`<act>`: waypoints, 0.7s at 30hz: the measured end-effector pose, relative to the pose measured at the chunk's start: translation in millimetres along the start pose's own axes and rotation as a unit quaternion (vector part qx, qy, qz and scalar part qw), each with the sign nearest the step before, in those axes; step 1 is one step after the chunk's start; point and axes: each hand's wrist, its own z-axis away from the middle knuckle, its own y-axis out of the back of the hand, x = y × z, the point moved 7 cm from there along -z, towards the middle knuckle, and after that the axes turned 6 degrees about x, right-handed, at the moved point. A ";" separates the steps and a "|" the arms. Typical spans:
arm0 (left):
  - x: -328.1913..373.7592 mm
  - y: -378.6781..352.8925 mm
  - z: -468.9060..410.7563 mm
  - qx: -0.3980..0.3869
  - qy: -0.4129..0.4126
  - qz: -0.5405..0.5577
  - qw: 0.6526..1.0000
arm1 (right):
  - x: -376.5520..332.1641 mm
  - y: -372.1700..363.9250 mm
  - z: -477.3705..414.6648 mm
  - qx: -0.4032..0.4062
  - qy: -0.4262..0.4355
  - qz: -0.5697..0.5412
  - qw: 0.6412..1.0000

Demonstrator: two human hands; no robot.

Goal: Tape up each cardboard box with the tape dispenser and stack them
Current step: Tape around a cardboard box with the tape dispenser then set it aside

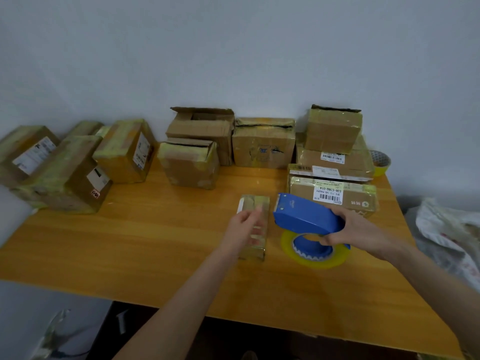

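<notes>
A small, narrow cardboard box (pixel 254 203) wrapped in shiny tape lies on the wooden table (pixel 130 242) near the middle. My left hand (pixel 244 227) hovers over its near half with relaxed fingers, blurred. My right hand (pixel 355 229) grips the blue tape dispenser (pixel 304 214), which carries a yellowish tape roll (pixel 314 258), just right of the small box. Several taped boxes stand stacked at the right (pixel 335 196). Two boxes with open flaps (pixel 202 126) stand at the back centre.
More taped boxes (pixel 65 172) sit piled at the table's left end, against the white wall. A spare tape roll (pixel 379 162) lies at the back right corner. A crumpled plastic bag (pixel 446 229) is off the table's right edge.
</notes>
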 end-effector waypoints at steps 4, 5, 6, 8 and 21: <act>2.3 -14.7 8.3 -0.048 0.076 0.062 0.994 | -12.8 -12.7 4.3 -0.020 0.019 -0.009 1.000; 0.9 -13.9 8.3 -0.048 0.085 0.082 0.992 | -13.3 -14.5 4.9 -0.023 0.020 -0.011 0.999; -0.2 -12.9 8.7 -0.054 0.089 0.099 0.990 | -13.0 -15.5 5.2 -0.026 0.020 -0.011 0.999; -3.0 -11.0 9.3 -0.068 0.087 0.111 0.988 | -12.3 -16.1 5.1 -0.030 0.022 -0.008 0.999; -7.2 4.4 1.9 -0.023 0.096 0.038 0.994 | -21.7 -8.4 -1.0 -0.018 0.063 0.055 0.996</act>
